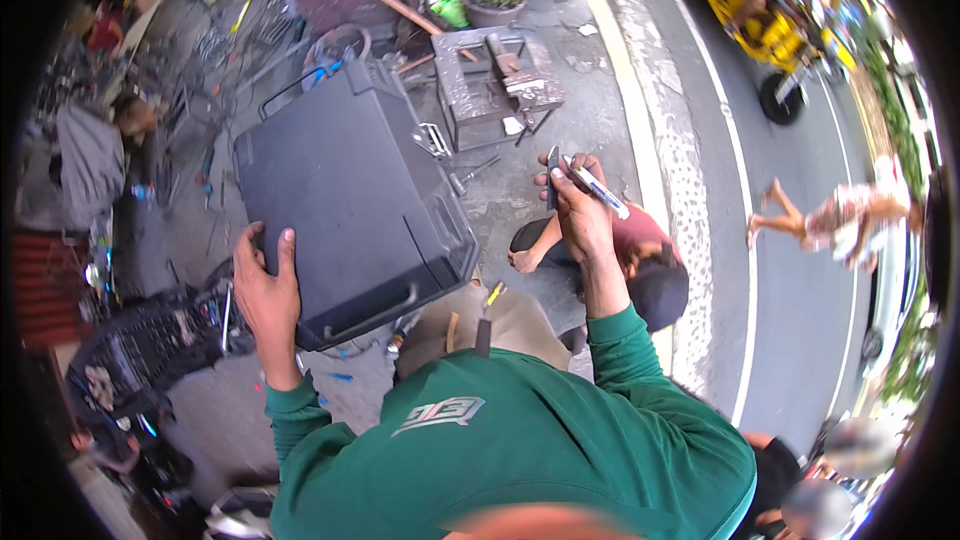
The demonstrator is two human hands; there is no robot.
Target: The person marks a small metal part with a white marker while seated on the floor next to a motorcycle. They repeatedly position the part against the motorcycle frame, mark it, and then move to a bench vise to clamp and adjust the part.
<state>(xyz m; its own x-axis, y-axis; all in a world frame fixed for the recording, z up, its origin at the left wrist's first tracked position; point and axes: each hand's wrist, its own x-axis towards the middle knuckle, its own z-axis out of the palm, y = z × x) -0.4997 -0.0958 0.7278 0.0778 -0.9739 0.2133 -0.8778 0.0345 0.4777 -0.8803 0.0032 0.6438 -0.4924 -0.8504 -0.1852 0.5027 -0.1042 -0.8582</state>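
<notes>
My left hand [268,290] grips the near left edge of a large dark grey hard case [345,160], its thumb on the broad flat face and its fingers around the side. The case tilts in front of me, with metal latches [432,141] on its right side and a handle [372,312] at the near side. Right of the case, my raised right hand [578,202] is closed on a white and blue marker pen [598,187]. A narrow dark flat piece [553,178] is also in its fingers; its kind is unclear.
A worn metal stand with a vise [525,85] is beyond the case. A person in a dark cap [655,295] crouches at the right. Tools and scrap litter the ground at left, around a black toolbag-like heap [150,350]. A yellow vehicle [745,0] and a pedestrian [840,220] are on the road.
</notes>
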